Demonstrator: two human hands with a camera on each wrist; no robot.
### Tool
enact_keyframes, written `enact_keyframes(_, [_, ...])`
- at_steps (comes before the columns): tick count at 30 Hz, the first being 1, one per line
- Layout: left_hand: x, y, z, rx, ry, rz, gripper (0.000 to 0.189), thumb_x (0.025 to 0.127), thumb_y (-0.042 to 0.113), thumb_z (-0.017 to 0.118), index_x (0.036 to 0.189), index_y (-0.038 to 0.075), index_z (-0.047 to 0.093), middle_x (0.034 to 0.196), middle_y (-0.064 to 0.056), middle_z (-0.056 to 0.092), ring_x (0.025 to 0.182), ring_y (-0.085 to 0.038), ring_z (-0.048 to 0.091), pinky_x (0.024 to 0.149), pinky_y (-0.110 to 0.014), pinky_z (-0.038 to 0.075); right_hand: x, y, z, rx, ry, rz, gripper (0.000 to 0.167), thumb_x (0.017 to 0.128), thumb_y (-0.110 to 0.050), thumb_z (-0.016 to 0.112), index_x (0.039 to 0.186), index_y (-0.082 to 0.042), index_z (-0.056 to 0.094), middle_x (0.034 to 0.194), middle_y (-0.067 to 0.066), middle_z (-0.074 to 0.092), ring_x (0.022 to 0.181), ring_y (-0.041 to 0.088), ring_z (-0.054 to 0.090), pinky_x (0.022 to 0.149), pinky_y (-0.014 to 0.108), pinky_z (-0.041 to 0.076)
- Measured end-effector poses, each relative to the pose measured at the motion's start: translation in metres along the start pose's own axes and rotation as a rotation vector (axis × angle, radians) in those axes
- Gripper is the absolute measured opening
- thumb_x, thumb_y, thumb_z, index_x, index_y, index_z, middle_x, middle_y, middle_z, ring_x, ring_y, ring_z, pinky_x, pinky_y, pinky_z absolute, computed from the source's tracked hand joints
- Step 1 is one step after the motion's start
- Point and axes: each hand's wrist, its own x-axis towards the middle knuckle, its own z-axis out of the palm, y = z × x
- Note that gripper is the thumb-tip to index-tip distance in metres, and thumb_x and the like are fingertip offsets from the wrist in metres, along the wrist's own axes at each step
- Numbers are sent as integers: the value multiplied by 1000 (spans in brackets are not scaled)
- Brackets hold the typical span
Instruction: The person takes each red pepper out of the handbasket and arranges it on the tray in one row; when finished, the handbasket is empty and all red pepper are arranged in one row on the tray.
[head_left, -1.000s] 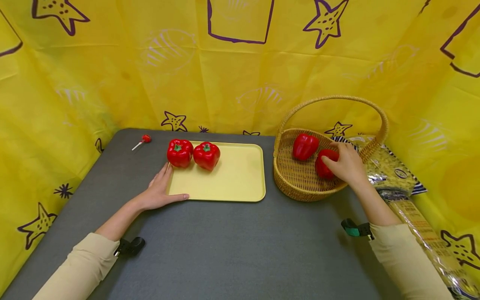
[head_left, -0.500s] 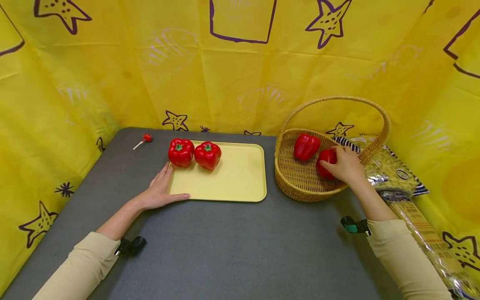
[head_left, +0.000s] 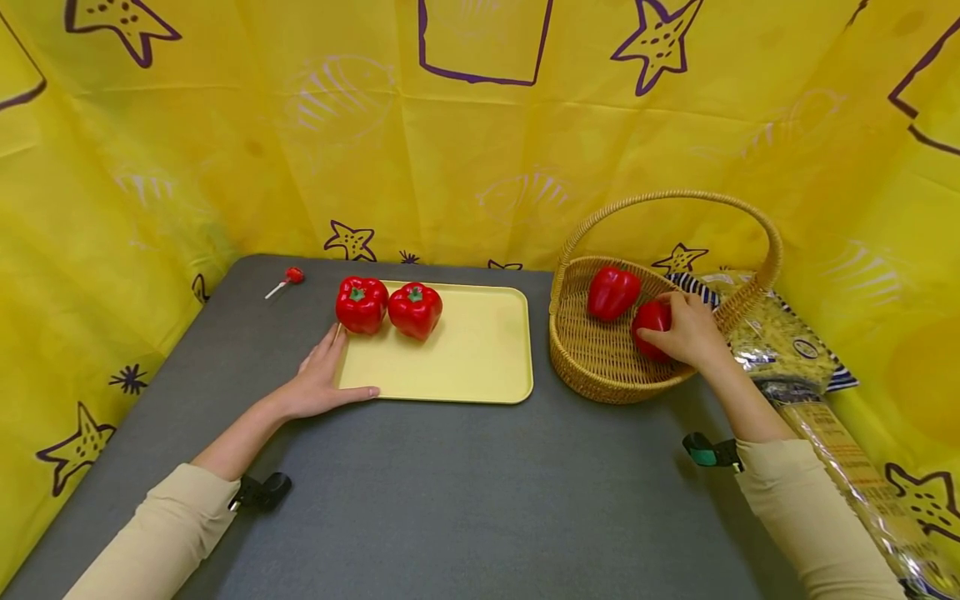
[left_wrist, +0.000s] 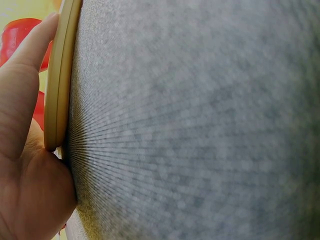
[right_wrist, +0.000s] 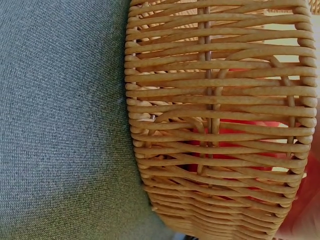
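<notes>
My left hand (head_left: pixel 318 383) rests at the near left corner of a yellow tray (head_left: pixel 472 350), its fingers extended along the left side and the thumb on the front rim. The left wrist view shows that thumb (left_wrist: pixel 22 90) lying against the tray's edge (left_wrist: pixel 61 85). Two red bell peppers with green stems, a left one (head_left: pixel 362 306) and a right one (head_left: pixel 415 311), sit on the tray's far left part. Inside a wicker basket (head_left: pixel 581 367), my right hand (head_left: pixel 692 331) grips a red bell pepper (head_left: pixel 651 329). Another red bell pepper (head_left: pixel 613 293) lies beside it.
A tall handle (head_left: pixel 675 196) arches over the basket. Right of it lie a clear bag of pasta (head_left: pixel 787 342) and a long packet (head_left: pixel 847 458). A red lollipop (head_left: pixel 294 275) lies at the back left of the grey table (head_left: pixel 465 492). Yellow cloth hangs behind.
The right hand's fingers have settled around the bell pepper in the basket, which has shifted slightly. My left hand and the tray have stayed in place.
</notes>
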Motion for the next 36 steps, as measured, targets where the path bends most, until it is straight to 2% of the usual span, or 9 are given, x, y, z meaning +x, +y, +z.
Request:
enact_keyframes(9, [0,1,-1,-4,-4,-8,120,82,55,70,154,2,-9,159,-24,-12,143,-49,0,106,-70,5,3,0,1,22,-2,-20,60,84,-27,74,117,14,45,108,33,47,102,47,46,85,59,41])
enact_keyframes(16, [1,0,0,-1,-1,-4,119,82,55,71,154,2,-9,159,-25,-12,143,-49,0,105,-71,5,9,1,0,-16,-56,1,82,83,-35,75,132,19,37,121,39,45,114,51,44,92,61,39])
enact_keyframes(19, [2,-1,0,4,1,-3,120,82,55,71,154,2,-9,159,-25,-11,143,-49,0,105,-71,6,10,1,-1,-47,-94,18,88,84,-42,73,134,20,35,121,40,45,113,52,44,91,61,41])
enact_keyframes(25, [2,-1,0,1,-1,-5,120,82,55,71,154,4,-10,159,-24,-12,143,-49,0,105,-71,6,11,3,-2,-82,-155,39,87,85,-49,70,126,21,37,110,37,50,101,49,53,81,57,46])
enact_keyframes(36, [2,-1,0,1,-3,-4,120,82,55,71,155,5,-10,159,-23,-12,143,-48,0,106,-71,5,8,4,-1,-55,-180,78,90,86,-47,69,130,21,31,113,39,50,103,51,52,83,59,45])
